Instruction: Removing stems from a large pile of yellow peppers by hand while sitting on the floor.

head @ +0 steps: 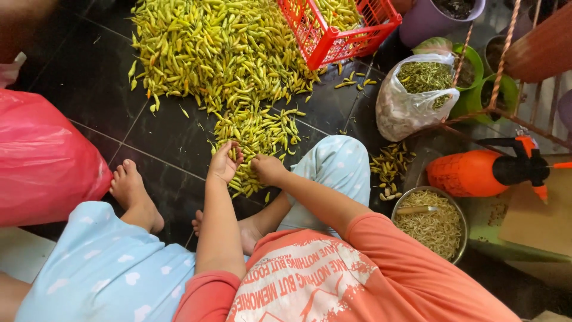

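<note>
Dark tiled floor (89, 89); left hand (224, 162), right hand (269, 169) each pinching chili from pile (226, 53); red crate (333, 27) behind

Pretty bright, soft daylight all over, hardly any hard shadows. Dark floor tiles (167, 137) show a faint sheen. Centre's sharp; edges bend and soften, wide-angle style, especially top corners.

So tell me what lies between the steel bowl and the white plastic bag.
In the head view, a small heap of yellow-green chillies lies on the floor between the steel bowl and the white plastic bag.
</note>
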